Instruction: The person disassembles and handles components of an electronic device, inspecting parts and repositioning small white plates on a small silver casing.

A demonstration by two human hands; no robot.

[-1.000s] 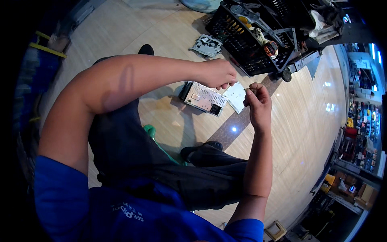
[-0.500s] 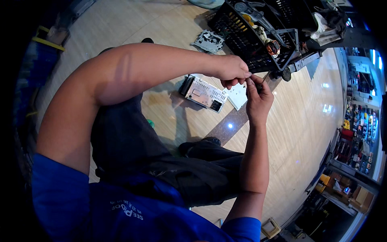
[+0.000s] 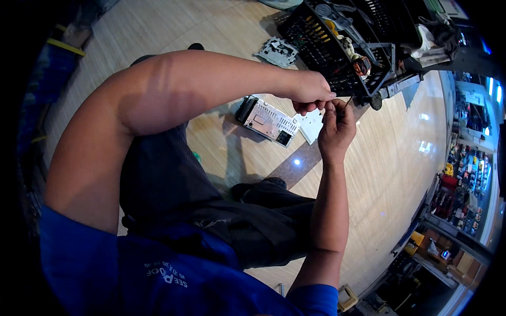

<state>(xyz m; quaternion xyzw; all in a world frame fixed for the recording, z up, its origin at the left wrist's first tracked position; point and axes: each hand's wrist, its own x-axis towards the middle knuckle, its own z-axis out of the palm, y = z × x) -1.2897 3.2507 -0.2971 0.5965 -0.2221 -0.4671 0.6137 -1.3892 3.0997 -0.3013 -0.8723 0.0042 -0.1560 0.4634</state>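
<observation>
My left hand and my right hand meet at their fingertips in front of a black plastic crate. The left fingers are pinched together, and whatever lies between them is too small to make out. From the closed fingers of my right hand a thin dark rod sticks up. Below the left hand, a silver metal electronics box with slotted vents and a black end rests on the floor. A flat whitish plate lies beside it, partly covered by my hands.
A perforated metal chassis plate lies on the floor left of the crate. Inside the crate are metal arms and a copper-wound part. A whitish cloth hangs at the right. Stocked shelves line the far right.
Both hands stay pinched together at almost the same place. The view has shifted slightly, and the right hand's fingers have turned a little around the thin rod.
</observation>
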